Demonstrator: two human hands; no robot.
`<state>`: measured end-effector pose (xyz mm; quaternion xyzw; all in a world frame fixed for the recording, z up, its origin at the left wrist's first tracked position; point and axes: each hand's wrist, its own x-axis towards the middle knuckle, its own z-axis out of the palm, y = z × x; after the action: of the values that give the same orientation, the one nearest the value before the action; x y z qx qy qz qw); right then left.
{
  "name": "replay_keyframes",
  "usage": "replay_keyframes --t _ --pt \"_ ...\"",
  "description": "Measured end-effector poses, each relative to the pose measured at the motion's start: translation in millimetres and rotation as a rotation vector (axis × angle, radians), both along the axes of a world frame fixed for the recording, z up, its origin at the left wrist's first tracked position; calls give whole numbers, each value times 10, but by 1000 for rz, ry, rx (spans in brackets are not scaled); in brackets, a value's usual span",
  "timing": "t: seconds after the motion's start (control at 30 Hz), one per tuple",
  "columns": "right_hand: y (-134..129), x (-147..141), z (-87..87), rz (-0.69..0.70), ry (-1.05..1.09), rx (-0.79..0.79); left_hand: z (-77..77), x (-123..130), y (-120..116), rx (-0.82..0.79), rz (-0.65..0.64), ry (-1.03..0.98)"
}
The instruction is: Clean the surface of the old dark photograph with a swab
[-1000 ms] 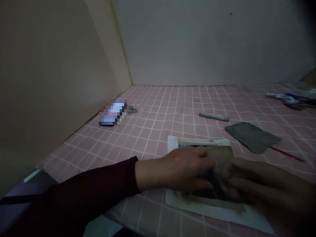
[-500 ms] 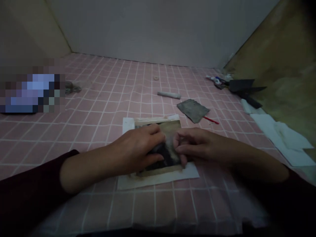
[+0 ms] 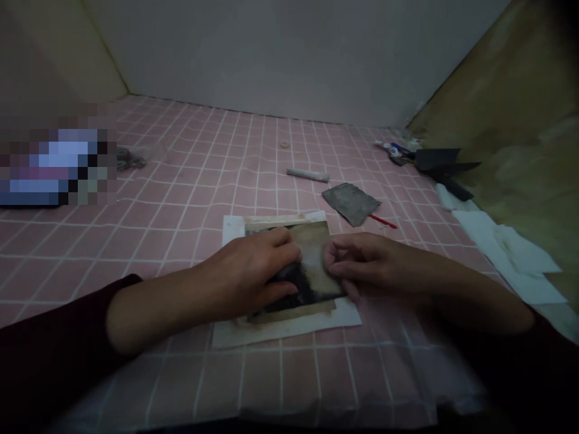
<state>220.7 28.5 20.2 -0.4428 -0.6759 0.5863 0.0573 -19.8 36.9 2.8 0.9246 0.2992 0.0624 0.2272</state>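
Note:
A stained photographic print point(image 3: 316, 256), brown and black, lies on a larger white paper sheet point(image 3: 289, 330). My left hand point(image 3: 253, 271) presses down on the print's left half, its fingers together and hiding much of the dark area. My right hand point(image 3: 366, 262) is at the print's right edge, with fingers curled and fingertips touching the surface. Whether those fingertips pinch the print, I cannot tell. The two hands are close together but not touching.
The pink tile-patterned surface point(image 3: 181, 199) holds a grey abrasive sheet point(image 3: 350, 204), a red stick point(image 3: 383, 222), a grey rod point(image 3: 307, 175), small metal rings point(image 3: 129, 160), a pixelated flat object point(image 3: 54, 169), several tubes point(image 3: 393, 150), black pieces point(image 3: 446, 166) and white tissue point(image 3: 506, 256).
Since one second ago the view has swung, bringing the right side of the surface into sight. Over the last half second, my right fingertips have shifted slightly rightward along the print.

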Motion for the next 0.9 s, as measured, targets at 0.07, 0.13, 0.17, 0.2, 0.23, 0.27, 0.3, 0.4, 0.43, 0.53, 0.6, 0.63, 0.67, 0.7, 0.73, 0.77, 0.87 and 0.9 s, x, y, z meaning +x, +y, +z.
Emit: replay_keyframes --t 0.07,0.13,0.17,0.2,0.23,0.27,0.3,0.4,0.43,0.53,0.6,0.63,0.67,0.7,0.73,0.77,0.87,0.9 --pt "-12 -42 -11 12 26 25 -6 3 1 1 4 -3" --pt "-27 -90 -13 47 48 47 -7 6 2 8 11 -7" --pt "-33 -99 -7 59 40 54 -4 6 1 11 13 -8" --pt "-37 -95 5 61 19 59 1 7 0 13 15 -7" --pt "-39 -78 20 55 -9 63 7 6 -1 10 12 -4" --pt "-39 -51 38 43 -35 64 13 5 -4 6 10 -1" --pt "-38 -20 56 32 -50 55 18 4 -6 2 10 1" --pt "-29 61 90 19 12 -37 21 2 -10 -7 11 0" --pt "-24 76 92 15 53 -71 18 2 -10 -6 13 -1" --pt "-6 100 65 -5 166 -161 5 5 -5 -2 8 -7" --pt "5 111 32 -10 200 -222 1 8 -2 1 3 -11" --pt "9 118 15 -6 207 -242 3 10 -1 4 2 -12" --pt "12 125 0 4 205 -247 6 11 -1 9 2 -13" --pt "14 133 -12 17 202 -243 10 12 -1 14 3 -11" --pt "15 140 -23 32 202 -235 15 13 -2 19 4 -9" --pt "16 148 -32 44 205 -230 21 14 -3 23 4 -6" --pt "17 169 -59 50 215 -220 32 17 -5 28 5 3" --pt "18 176 -69 43 217 -214 34 18 -5 30 8 3"
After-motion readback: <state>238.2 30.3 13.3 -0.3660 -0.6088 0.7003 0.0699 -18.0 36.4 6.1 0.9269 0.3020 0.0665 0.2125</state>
